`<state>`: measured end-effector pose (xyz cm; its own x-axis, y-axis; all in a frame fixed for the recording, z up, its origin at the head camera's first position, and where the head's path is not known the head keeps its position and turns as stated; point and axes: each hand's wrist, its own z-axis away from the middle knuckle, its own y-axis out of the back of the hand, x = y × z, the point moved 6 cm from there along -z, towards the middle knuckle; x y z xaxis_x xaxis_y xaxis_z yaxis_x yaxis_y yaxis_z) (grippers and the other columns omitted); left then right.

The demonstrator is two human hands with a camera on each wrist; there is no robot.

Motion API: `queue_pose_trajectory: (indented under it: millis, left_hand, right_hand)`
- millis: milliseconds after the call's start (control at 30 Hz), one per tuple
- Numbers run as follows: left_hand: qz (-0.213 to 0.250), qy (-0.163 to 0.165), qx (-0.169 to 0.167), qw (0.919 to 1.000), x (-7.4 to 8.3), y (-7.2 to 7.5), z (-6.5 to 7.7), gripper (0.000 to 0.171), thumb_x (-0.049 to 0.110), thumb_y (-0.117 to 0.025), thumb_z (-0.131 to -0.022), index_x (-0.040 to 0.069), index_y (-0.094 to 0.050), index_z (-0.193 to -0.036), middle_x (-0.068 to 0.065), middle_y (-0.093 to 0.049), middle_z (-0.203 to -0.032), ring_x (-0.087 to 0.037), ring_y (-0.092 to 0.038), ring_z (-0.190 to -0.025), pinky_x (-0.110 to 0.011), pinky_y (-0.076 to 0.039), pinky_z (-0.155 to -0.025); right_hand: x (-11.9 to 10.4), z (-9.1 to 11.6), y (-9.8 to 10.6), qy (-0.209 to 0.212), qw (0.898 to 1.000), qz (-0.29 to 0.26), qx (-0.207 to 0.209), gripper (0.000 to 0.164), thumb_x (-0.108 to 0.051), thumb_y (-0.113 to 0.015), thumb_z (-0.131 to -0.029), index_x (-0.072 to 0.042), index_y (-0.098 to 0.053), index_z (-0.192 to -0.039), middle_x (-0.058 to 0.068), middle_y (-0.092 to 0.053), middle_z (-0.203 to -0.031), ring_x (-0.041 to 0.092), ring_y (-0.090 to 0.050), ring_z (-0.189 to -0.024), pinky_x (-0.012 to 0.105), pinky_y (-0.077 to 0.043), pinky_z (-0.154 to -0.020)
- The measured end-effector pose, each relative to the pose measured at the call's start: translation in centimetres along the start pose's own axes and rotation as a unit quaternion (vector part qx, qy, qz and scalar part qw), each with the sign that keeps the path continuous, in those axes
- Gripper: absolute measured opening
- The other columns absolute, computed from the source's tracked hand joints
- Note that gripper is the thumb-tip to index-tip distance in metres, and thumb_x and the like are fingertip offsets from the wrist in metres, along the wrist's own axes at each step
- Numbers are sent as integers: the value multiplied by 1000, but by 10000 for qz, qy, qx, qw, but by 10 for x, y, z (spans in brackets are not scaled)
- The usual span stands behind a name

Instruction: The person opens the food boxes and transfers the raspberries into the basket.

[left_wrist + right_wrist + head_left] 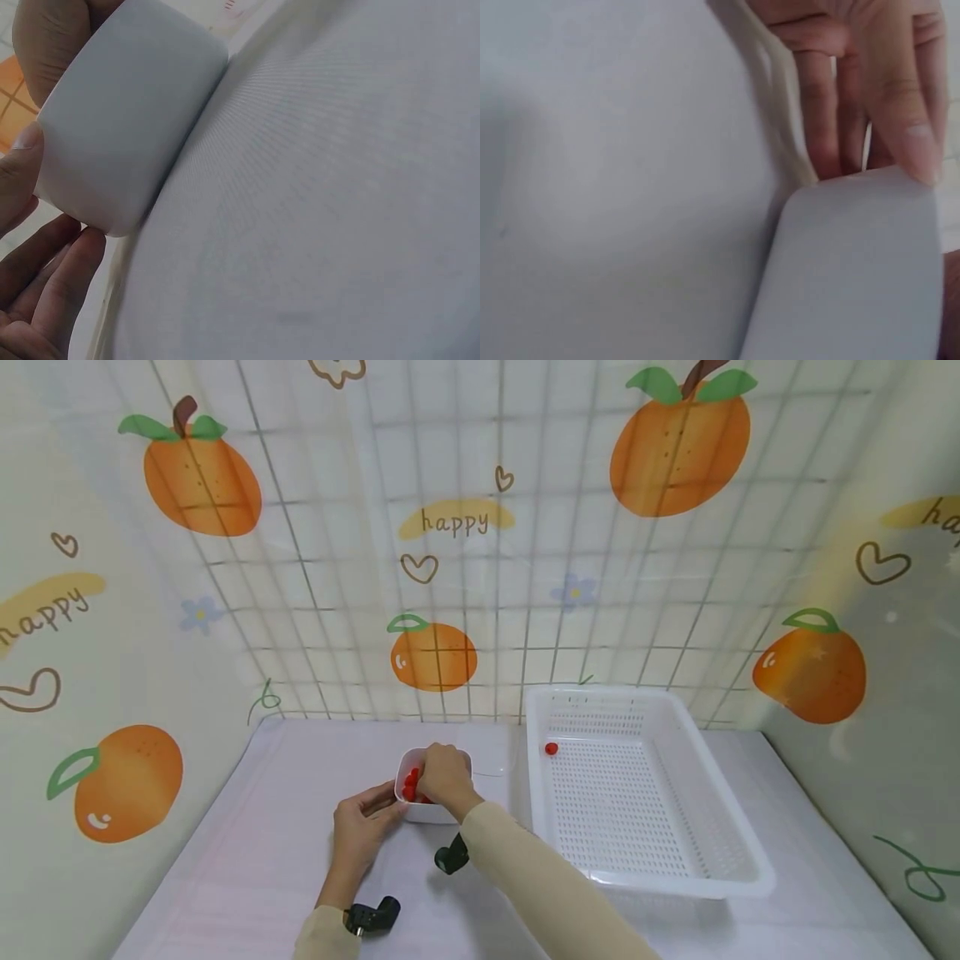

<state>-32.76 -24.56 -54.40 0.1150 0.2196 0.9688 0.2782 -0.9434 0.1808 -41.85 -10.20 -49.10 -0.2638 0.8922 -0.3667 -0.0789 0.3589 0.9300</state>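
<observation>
A small white plastic box [429, 814] stands on the table with several small round red things [410, 783] inside, perhaps cherry tomatoes or balls. The left hand [360, 828] holds its left end, thumb and fingertips against the wall. In the left wrist view the thumb [22, 169] lies near the rim of the box [135, 112], the other fingers lower down. From above, the right hand [447, 779] reaches into the box; its fingertips are hidden, so whether they pinch anything does not show. One round red thing [551, 748] lies in the white basket [738, 843].
The large perforated basket stands right of the box, close to the right forearm [525, 868]. A clear, flat, lid-like piece [492, 752] lies behind the box. Printed curtains [450, 585] over a wire grid close off the back and sides of the table [247, 843].
</observation>
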Motion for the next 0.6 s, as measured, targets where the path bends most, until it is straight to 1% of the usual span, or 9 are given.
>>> queue_pose_trajectory:
  millis: [100,200,333,467,600]
  left_hand:
    - [75,-41,-7,10000,-1,-1,-1,47,15,-90,-85,6,-76,-128,-13,-75,-125,-30,-74,-113,-30,-59,-90]
    - [180,-80,-22,9998,-2,-1,-2,47,13,-90,-84,4,-76,-128,-15,-75,-124,-31,-74,-112,-29,-60,-90]
    - [138,-76,-50,9999,-3,-2,-2,47,15,-90,-85,6,-76,-128,-13,-75,-125,-31,-73,-113,-29,-59,-91]
    - [43,-64,-6,10000,-3,-1,-1,44,15,-89,-86,7,-76,-128,-12,-76,-124,-30,-73,-113,-30,-59,-91]
    - [-73,-41,34,10000,-2,-1,1,44,16,-89,-86,9,-76,-128,-10,-76,-124,-28,-74,-113,-32,-59,-92]
  right_hand:
    - [0,2,7,107,9992,-376,112,15,-18,-87,-79,-10,-77,-87,0,-68,-78,21,-61,-76,40,-57,-75]
    - [1,5,17,103,9957,-900,201,11,-15,-86,-82,-8,-78,-83,0,-68,-74,21,-61,-74,36,-58,-71]
    - [1,8,30,51,9849,-1696,338,11,-13,-88,-83,-7,-80,-80,2,-71,-73,22,-61,-77,33,-59,-68]
    - [1,9,41,142,9753,-2146,504,9,-13,-87,-84,-7,-82,-81,1,-73,-76,21,-62,-83,30,-57,-69]
    - [4,9,51,68,9632,-2630,541,6,-14,-87,-86,-9,-84,-84,0,-75,-80,21,-62,-87,29,-58,-71]
